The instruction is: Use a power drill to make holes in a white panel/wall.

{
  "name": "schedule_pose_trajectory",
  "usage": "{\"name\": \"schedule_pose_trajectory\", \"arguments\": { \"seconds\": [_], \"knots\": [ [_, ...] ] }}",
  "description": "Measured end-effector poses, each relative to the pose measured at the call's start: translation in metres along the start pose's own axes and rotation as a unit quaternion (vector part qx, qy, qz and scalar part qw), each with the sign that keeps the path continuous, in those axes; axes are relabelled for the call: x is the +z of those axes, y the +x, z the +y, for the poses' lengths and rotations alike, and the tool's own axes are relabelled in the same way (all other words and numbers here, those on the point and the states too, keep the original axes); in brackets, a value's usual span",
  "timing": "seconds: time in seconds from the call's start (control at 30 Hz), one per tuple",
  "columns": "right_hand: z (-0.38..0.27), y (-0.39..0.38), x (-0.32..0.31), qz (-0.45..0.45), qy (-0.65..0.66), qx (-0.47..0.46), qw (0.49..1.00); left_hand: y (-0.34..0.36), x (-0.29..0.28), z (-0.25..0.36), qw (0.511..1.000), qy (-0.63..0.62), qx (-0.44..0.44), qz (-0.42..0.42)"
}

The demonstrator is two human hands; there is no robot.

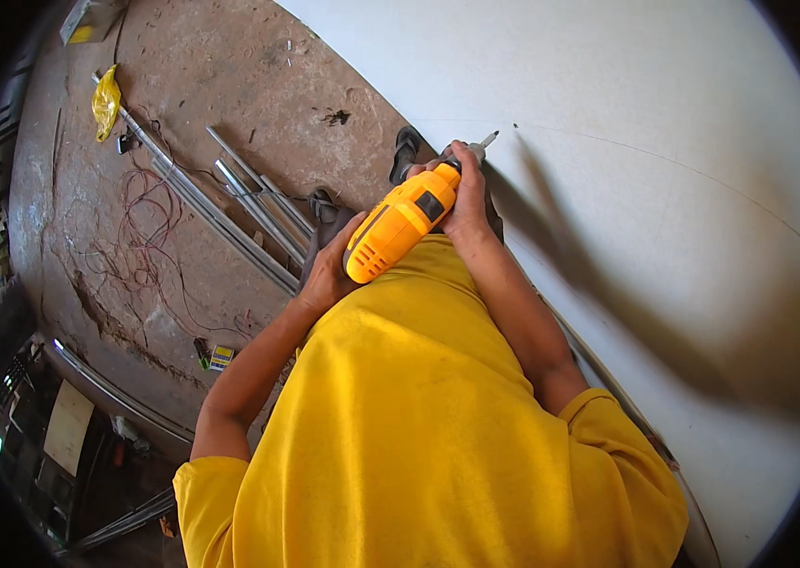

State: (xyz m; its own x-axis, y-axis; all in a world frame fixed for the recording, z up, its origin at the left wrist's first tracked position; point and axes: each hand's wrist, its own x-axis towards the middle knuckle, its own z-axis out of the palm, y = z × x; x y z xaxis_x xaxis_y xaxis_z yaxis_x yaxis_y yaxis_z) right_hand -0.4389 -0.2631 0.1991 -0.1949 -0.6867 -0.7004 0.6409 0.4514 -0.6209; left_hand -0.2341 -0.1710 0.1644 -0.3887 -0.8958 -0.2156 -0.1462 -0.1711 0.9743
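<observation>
Between both hands I hold a yellow power drill (391, 237) with dark grips, tilted so its nose points up and right. My right hand (468, 206) wraps round its front part by the chuck. At the drill's rear is my left hand (327, 275), closed on its underside, with most fingers hidden beneath the body. The pointed bit (490, 139) sticks out over a large white board (665, 104). A small dark mark (515, 125) lies just beyond the bit, apart from it in the picture. A thin curved line runs across the board.
Metal tubes (220, 227) lie on the rough brown floor (220, 66) to the left. Tangled thin wires (149, 222), a yellow plastic bag (106, 102) and a small yellow box (221, 357) are there too. My sandalled foot (406, 151) stands beside the board's edge.
</observation>
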Motion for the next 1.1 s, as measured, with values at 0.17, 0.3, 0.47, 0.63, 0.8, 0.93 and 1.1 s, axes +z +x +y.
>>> {"name": "schedule_pose_trajectory", "arguments": {
  "seconds": [0.17, 0.3, 0.47, 0.63, 0.8, 0.93, 1.1],
  "knots": [
    [0.020, -0.004, 0.004, 0.011, 0.037, 0.063, 0.997, -0.019, -0.017, 0.010, 0.999, 0.002, -0.034, 0.017],
    [0.034, 0.022, -0.045, 0.091, -0.124, 0.037, 0.987, -0.048, -0.030, -0.012, 0.993, 0.001, -0.108, 0.041],
    [-0.029, 0.030, -0.057, 0.130, -0.184, -0.133, 0.965, -0.095, -0.048, -0.075, 0.973, 0.003, -0.199, 0.118],
    [-0.069, 0.044, -0.054, 0.202, -0.314, -0.247, 0.894, -0.140, -0.076, -0.130, 0.925, 0.067, -0.340, 0.154],
    [-0.068, 0.061, -0.068, 0.252, -0.395, -0.330, 0.820, -0.190, -0.085, -0.204, 0.871, 0.212, -0.415, 0.154],
    [-0.067, 0.057, -0.061, 0.300, -0.463, -0.386, 0.739, -0.226, -0.084, -0.253, 0.847, 0.189, -0.472, 0.152],
    [-0.062, 0.058, -0.059, 0.260, -0.412, -0.298, 0.821, -0.264, -0.082, -0.289, 0.828, 0.179, -0.526, 0.074]
  ]
}}
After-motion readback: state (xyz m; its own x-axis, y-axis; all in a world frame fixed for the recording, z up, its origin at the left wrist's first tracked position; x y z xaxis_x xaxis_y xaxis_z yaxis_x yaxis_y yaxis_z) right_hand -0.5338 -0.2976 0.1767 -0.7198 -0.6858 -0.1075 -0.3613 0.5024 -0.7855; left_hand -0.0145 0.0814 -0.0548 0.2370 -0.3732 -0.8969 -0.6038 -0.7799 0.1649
